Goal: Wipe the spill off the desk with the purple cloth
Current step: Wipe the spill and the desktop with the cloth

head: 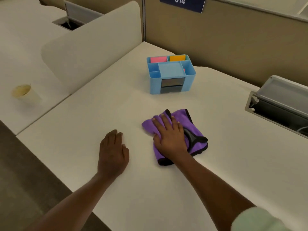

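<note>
Tabletop (166, 189): off-white, fills the centre and lower right of the frame; no wet patch can be made out on it.

Divider panel (93, 45): cream, rounded corners, upright at upper left, between this tabletop and the neighbouring one.

Cable box (281, 104): grey, lid raised, set into the tabletop at the right edge of the frame.

Organiser (170, 73): light blue, several compartments, upper centre; pink and orange pads stand in its two rear compartments.

Purple cloth (191, 119): black-edged, bunched, lies flat on the tabletop at centre right, below the organiser and well apart from it.

Right hand (169, 136): palm down on the purple cloth, fingers spread and extended, pressing it to the tabletop.

Left hand (113, 153): palm down on the bare tabletop, fingers together, near the cloth on its left, holding nothing.

Paper cup (25, 95): pale, stained inside, on the neighbouring tabletop at middle left.
</note>
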Available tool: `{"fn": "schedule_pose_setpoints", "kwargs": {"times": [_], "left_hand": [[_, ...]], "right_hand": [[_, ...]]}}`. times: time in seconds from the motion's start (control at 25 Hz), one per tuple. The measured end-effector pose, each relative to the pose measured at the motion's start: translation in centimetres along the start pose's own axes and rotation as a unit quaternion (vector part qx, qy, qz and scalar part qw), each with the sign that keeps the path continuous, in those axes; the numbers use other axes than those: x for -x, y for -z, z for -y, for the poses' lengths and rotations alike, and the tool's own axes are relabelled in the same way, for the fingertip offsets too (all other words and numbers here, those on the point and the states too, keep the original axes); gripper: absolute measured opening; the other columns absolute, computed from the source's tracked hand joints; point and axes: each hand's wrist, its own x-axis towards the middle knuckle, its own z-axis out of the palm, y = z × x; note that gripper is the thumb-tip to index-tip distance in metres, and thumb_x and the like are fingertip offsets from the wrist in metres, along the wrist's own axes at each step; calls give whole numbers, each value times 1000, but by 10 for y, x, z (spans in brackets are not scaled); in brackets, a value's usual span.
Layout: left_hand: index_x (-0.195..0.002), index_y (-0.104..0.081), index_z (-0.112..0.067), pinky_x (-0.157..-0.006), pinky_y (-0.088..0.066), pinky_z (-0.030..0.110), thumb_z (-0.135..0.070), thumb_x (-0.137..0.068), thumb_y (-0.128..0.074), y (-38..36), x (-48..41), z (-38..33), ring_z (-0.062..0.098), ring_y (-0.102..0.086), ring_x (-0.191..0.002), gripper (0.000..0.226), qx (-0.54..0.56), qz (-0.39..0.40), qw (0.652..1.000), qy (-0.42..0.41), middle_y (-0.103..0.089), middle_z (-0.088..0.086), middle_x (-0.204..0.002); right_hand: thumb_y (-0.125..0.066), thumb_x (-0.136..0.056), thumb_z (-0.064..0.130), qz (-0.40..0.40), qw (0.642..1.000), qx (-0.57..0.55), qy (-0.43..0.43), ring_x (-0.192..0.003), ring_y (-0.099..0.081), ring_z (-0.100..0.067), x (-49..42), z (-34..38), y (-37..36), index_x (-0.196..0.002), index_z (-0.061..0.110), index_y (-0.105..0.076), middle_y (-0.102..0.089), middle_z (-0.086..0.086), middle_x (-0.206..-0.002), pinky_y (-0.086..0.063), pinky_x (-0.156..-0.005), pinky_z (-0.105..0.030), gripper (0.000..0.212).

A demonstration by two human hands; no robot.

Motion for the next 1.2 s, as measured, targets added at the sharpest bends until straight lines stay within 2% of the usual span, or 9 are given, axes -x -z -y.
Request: {"fn": "schedule_pose_setpoints", "kwargs": {"times": [0.12,0.4,0.6,0.72,0.84,0.96,1.04,1.12,1.2], "left_hand": [[-129,-58,2,-108,-46,52,-16,-88,-43,-1,-2,-3,41,-55,-126,47,17,4,1000,4,-59,24,-134],[-127,-59,4,-108,-45,52,-10,-86,-41,11,0,-5,41,-57,-124,48,92,2,995,36,-62,24,-131],[-127,-58,6,-104,-47,52,-10,-86,-43,16,0,-2,44,-57,-121,46,95,7,995,16,-61,26,-128],[-126,-58,5,-104,-46,54,-10,-86,-46,16,1,-3,44,-56,-122,45,100,9,995,10,-61,25,-127],[-127,-57,4,-104,-44,54,-16,-87,-46,17,1,-3,42,-55,-124,47,113,19,993,1,-61,23,-128],[-129,-57,1,-103,-42,50,-24,-88,-50,22,6,-8,38,-55,-124,48,119,29,992,-30,-60,19,-128],[-127,-58,-4,-94,-45,45,-27,-87,-54,26,18,-25,33,-57,-115,46,134,44,988,-61,-60,13,-121],[-123,-59,-8,-83,-49,39,-33,-88,-55,29,32,-52,27,-59,-100,43,165,78,980,-84,-61,8,-112],[-119,-60,-11,-78,-52,34,-39,-90,-55,32,45,-79,23,-60,-94,41,198,126,969,-72,-63,5,-108]], "right_hand": [[-32,-104,47,-12,998,4,-68,-159,-4,-42,-45,28,4,-165,30,-15,-8,-8,-175,-2,-128,-57,65],[-33,-104,50,30,995,2,99,-162,-2,-33,31,46,-15,-164,37,-16,-10,2,-175,1,-130,-53,64],[-33,-102,52,33,988,14,150,-162,-2,-25,105,12,-15,-162,44,-19,-11,9,-174,0,-130,-49,62],[-38,-102,48,16,997,4,79,-162,-5,-23,136,-15,-7,-161,44,-23,-14,11,-173,-8,-130,-52,61],[-32,-100,49,-20,996,-4,-84,-162,-10,-27,162,-28,1,-162,38,-26,-17,8,-172,-17,-127,-56,63],[-21,-98,54,-48,970,-11,-237,-160,-16,-34,181,-10,2,-163,33,-25,-18,1,-173,-17,-128,-56,68],[-16,-98,59,-73,943,-41,-322,-159,-17,-39,182,19,-2,-163,30,-27,-20,-5,-172,-17,-127,-57,72],[-12,-98,63,-70,934,-76,-341,-160,-13,-38,177,49,-9,-164,30,-22,-15,-5,-173,-13,-128,-55,74],[-10,-102,63,-41,961,-72,-265,-162,-6,-29,178,64,-17,-164,36,-14,-7,3,-174,-8,-131,-51,68]]}}
